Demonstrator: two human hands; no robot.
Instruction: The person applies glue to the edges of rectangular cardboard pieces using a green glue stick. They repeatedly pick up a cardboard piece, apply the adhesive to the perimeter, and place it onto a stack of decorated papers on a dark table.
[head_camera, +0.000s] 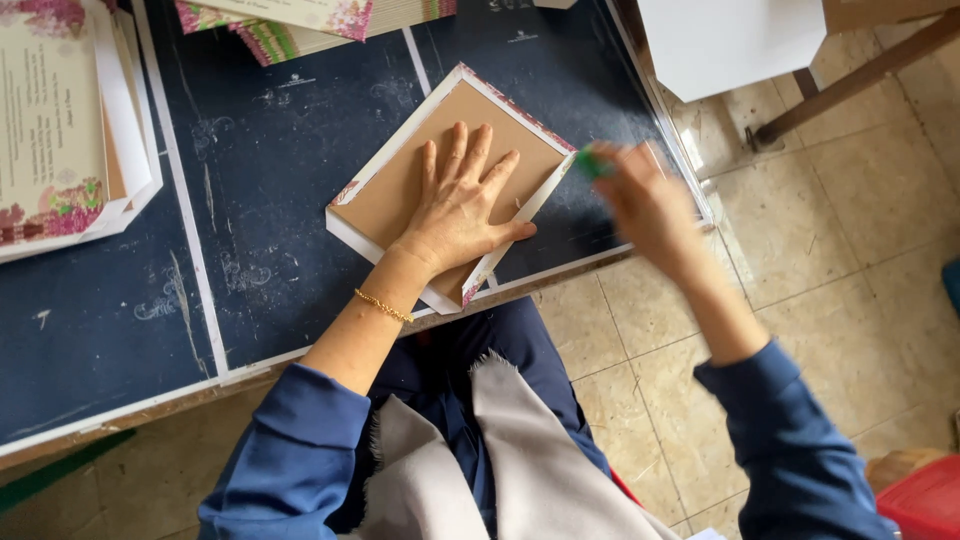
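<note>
Fingers (470, 160) of one left hand (462, 210) flat on one brown board (395, 190).

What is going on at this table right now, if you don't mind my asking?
A person seated at a dark work table presses the left hand flat on a brown cardboard panel that lies on a white sheet with floral-printed edges. The right hand, blurred, holds a small green object at the panel's right edge. Stacks of floral printed cards sit at the table's left and top.
</note>
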